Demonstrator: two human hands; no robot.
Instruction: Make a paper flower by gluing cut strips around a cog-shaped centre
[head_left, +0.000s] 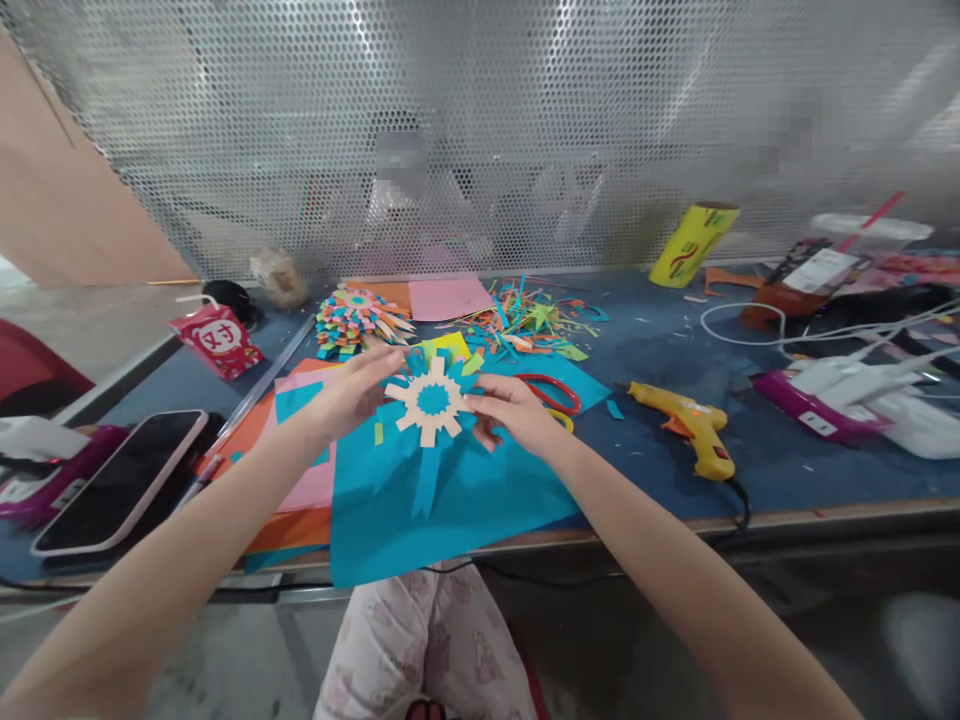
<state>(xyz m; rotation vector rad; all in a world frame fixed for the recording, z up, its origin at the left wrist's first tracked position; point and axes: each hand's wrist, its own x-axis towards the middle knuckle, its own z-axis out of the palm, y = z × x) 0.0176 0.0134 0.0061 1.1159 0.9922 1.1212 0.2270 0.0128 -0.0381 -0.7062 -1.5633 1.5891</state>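
A pink paper ring (411, 402) with square tabs faces me, its toothed round opening showing blue. Blue and green paper strips stick out around its upper edge, and one blue strip hangs below it. My right hand (514, 412) pinches the ring's right edge, thumb in front and fingers curled behind. At the ring's left, my left hand (364, 385) has its fingers stretched out beside the tabs; its thumb is hidden. Beneath lies a large blue paper sheet (480, 510). Red-handled scissors (564, 386) rest partly behind my right hand.
A layered paper flower (349, 318) and a heap of paper scraps (525, 318) lie behind. A yellow glue gun (686, 420) and a power strip (817, 405) are right; a phone (127, 480) and red drink carton (217, 340) left. A perforated metal panel (480, 110) backs the table.
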